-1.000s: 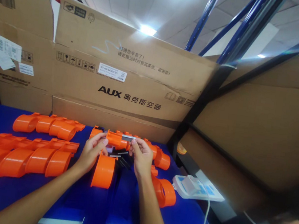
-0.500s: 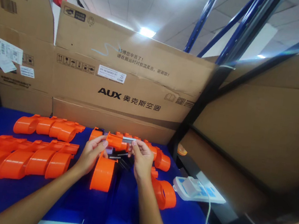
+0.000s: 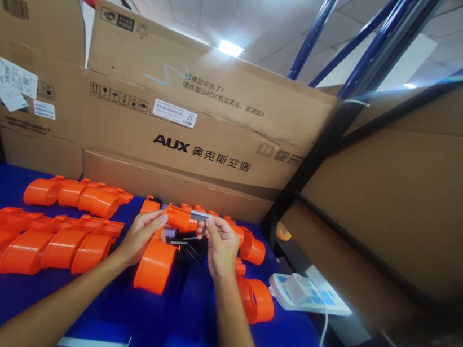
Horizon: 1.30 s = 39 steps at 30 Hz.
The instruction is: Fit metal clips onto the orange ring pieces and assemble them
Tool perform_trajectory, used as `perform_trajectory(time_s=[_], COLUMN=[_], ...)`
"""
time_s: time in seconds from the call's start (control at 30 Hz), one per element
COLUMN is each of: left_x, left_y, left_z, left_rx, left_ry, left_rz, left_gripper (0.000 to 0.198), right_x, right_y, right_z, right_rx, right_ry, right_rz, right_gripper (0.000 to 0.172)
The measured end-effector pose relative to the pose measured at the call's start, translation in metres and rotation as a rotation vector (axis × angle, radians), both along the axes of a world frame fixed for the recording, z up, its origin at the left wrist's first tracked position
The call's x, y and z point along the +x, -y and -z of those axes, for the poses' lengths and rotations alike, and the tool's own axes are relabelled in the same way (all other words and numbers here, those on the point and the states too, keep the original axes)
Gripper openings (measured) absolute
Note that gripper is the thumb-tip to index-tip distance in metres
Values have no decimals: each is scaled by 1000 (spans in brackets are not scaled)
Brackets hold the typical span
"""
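1. Pinching away up front, clamped by the grip of the left hand (image 3: 141,238) on an orange part (image 3: 178,217), held above the middle of the desk (image 3: 101,321).
2. Over to the right hand (image 3: 221,246), with the grip clamped on a grey strip (image 3: 201,216), reaching to the orange part; cannot tell whether slotted in.
3. Just below the left fingers, spotting an orange ring (image 3: 154,267); cannot tell whether joined to the held part.
4. Up to the cardboard (image 3: 201,178) behind, reading bold black "AUX 奥克斯空调".
5. Higher up, reading "师傅您辛苦了! 请在搬运时对我温柔些,谢谢您!", beside a pale squiggle.
6. Between those, catching a white label (image 3: 175,113) with a clear "25", but too small elsewhere to read surely.
7. Out left, finding tilted white stickers (image 3: 10,84), too blurred to read, and a printed barcode (image 3: 15,6) above.
8. Back down on the desk, passing rows of orange rings (image 3: 63,248) at left, then a white power strip (image 3: 309,295) at right.
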<state>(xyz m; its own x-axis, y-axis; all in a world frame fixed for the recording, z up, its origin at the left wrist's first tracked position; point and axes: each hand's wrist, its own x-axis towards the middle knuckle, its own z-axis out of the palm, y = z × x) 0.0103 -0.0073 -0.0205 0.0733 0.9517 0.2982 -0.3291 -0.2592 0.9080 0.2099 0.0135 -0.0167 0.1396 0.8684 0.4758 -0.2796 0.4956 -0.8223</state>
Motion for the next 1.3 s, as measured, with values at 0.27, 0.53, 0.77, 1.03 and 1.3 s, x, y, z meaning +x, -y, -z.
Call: perform_trajectory(time_s=[0.27,0.53,0.77,1.03,1.3], left_x=[1,0,-1,0,4], left_y=[-7,-8,-9,-4,6], left_z=[13,13,8,4,-8], left_rx=[50,32,64,-22,-20], left_ry=[-54,-110,-158,-83,-23], left_rz=[-17,-8,-37,-26,-168], left_gripper=[49,58,49,46,49], right_x=[-8,-7,-4,5,30], right_y=[8,11,15,9,4], right_z=[1,6,4,0,-3], right_rx=[64,438,547,490,175], right_ry=[219,683,935,951,1284], right_rz=[144,407,432,300,314], right_gripper=[22,25,37,41,4])
